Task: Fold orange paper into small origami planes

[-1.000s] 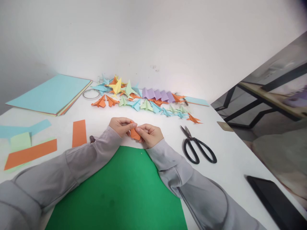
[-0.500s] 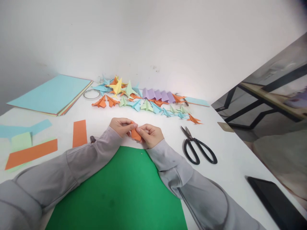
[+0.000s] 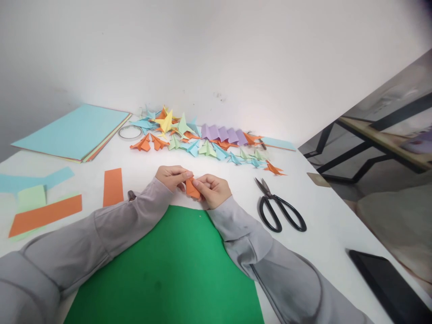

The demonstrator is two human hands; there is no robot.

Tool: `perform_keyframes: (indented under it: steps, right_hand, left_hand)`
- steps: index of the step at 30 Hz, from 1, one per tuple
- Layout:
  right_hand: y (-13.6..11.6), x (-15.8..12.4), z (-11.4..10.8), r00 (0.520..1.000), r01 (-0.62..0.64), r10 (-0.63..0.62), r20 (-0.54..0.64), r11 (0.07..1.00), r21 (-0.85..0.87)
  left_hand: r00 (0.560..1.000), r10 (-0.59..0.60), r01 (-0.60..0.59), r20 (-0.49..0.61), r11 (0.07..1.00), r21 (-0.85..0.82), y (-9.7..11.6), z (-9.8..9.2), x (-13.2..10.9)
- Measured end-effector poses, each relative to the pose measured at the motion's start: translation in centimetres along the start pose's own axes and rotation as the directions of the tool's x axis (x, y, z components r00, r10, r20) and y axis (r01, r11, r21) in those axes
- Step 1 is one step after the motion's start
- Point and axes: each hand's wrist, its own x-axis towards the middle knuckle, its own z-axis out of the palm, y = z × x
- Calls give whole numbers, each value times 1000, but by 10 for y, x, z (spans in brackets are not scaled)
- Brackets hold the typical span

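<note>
Between my two hands is a small folded piece of orange paper (image 3: 192, 189), held above the far edge of a green sheet (image 3: 168, 265). My left hand (image 3: 171, 177) pinches its upper left side between thumb and fingers. My right hand (image 3: 214, 190) grips its right side, thumb on top and fingers curled beneath. Parts of the folds are hidden by my fingers. An orange strip (image 3: 113, 186) lies flat just left of my left hand. To the right of my right hand rest black-handled scissors (image 3: 278, 204), their blades slightly apart.
Folded paper figures (image 3: 182, 128) in several colours line the wall, beside a purple pleated paper (image 3: 224, 135). A stack of coloured sheets (image 3: 72, 132) and a tape roll (image 3: 130, 132) sit at back left. Paper scraps (image 3: 45, 216) lie left; a black tablet (image 3: 388, 283) lies right.
My hands stay in nearly the same place, with the orange paper still between them. Slightly more of its lower face shows now. The whole view has shifted very slightly.
</note>
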Motion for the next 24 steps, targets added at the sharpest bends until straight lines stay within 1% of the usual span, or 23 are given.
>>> perform_keyframes:
  steps: [5, 8, 10, 14, 18, 21, 24]
  right_hand:
    - [-2, 1, -2, 1000, -2, 2, 31, 1000, 20]
    - [-3, 0, -2, 1000, 3, -4, 29, 1000, 13]
    - [-3, -1, -1, 1000, 15, -15, 27, 1000, 11]
    - [-3, -1, -2, 998, 16, -17, 58, 1000, 24]
    - [-4, -1, -2, 996, 25, -30, 83, 998, 62]
    - [-4, -1, -2, 996, 9, -17, 92, 997, 82]
    - [-3, -1, -2, 996, 11, -17, 92, 998, 62]
  left_hand:
    - [999, -41, 42, -18, 999, 23, 3, 2, -3]
    - [998, -64, 63, 4, 990, 126, 4, 2, -3]
    - [999, -40, 35, 27, 984, 176, 3, 2, -3]
    - [998, 43, -48, 39, 985, 164, 1, 0, -3]
    - [997, 16, -25, 80, 992, 121, 0, -2, 0]
    - [996, -6, -3, 87, 995, 104, -1, -2, 1]
    - [997, 28, -38, 75, 990, 136, -1, -1, 0]
